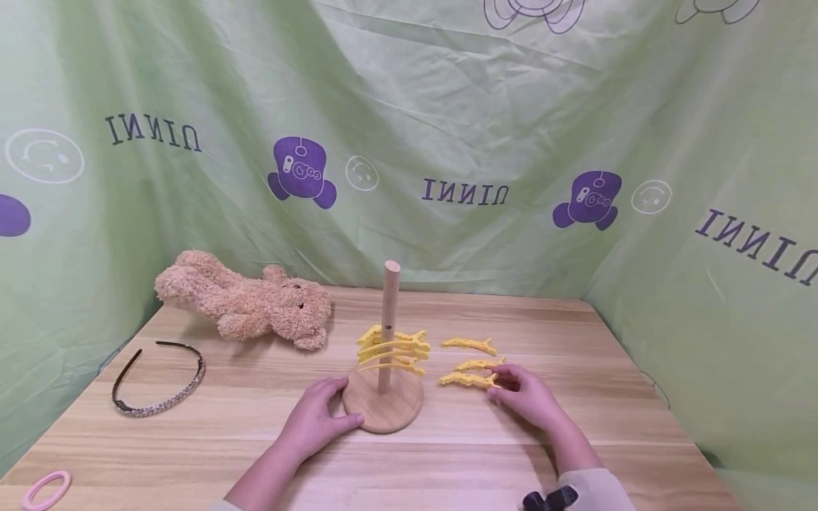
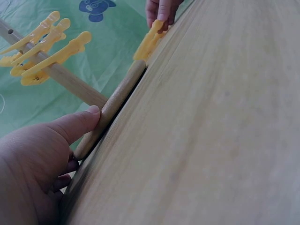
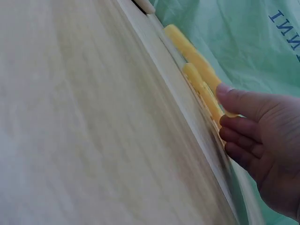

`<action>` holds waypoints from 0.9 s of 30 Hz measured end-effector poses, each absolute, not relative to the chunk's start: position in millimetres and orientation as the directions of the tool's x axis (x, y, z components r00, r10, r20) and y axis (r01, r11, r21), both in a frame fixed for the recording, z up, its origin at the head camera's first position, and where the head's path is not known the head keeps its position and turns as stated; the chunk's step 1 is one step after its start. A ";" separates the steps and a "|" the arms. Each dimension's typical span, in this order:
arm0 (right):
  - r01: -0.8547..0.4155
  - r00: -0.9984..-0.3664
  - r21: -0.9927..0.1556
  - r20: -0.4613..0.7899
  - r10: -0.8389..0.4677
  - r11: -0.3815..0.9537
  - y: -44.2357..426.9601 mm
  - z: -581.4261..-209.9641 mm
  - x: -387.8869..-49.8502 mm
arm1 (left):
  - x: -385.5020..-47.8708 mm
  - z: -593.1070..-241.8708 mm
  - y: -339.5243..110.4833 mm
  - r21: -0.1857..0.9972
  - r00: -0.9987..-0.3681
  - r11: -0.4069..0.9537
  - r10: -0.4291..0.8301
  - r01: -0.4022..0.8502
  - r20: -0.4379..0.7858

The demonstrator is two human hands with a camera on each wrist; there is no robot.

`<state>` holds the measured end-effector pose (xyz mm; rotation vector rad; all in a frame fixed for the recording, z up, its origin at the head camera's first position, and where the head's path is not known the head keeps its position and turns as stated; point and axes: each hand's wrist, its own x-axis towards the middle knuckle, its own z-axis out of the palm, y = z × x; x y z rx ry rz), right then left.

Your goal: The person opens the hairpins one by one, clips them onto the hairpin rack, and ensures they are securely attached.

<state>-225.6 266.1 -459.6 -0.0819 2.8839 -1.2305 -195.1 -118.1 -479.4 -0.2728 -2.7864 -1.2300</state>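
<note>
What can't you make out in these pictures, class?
Head: how many yellow clips hang on the pole; they overlap.
Left wrist: pole's top, cut off by left edge.
Right wrist: most of round base, beyond top edge.
Right wrist: one end of lower clip, behind right hand.

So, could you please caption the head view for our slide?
Left hand holds a wooden stand; right hand pinches a yellow clip.

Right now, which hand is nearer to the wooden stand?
Left: the left hand grips the wooden stand by its round base; the right hand is apart, off to its right, pinching a yellow clip.
</note>
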 end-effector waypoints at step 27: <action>-0.323 -0.929 -0.836 0.370 0.023 0.443 239.0 -378.2 -213.0 | -192.6 -478.1 -118.7 0.728 -0.981 0.658 0.130 0.195 0.144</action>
